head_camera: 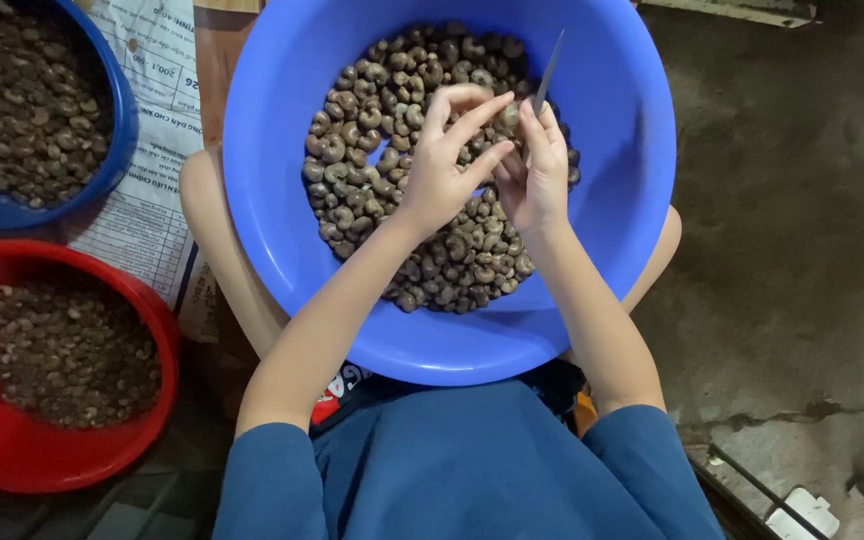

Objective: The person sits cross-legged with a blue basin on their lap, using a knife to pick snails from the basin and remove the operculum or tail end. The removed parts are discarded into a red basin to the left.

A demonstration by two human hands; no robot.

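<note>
Both hands over the big blue basin on the lap, above the pile of cashew nuts. Right hand grips a thin metal blade, tip pointing far. Left hand half open, fingers extended, meeting the right; whether it holds a nut, can't tell. Red bowl and dark blue bowl of nuts sit left.

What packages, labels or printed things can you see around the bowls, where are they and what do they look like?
Printed sack: lies flat at upper left, between the dark blue bowl and the big blue basin, partly under them and running down past the red bowl; white with dark print and ruled table lines.
Printed patch: at the person's lap, below the basin; red with white marks, mostly hidden.
</note>
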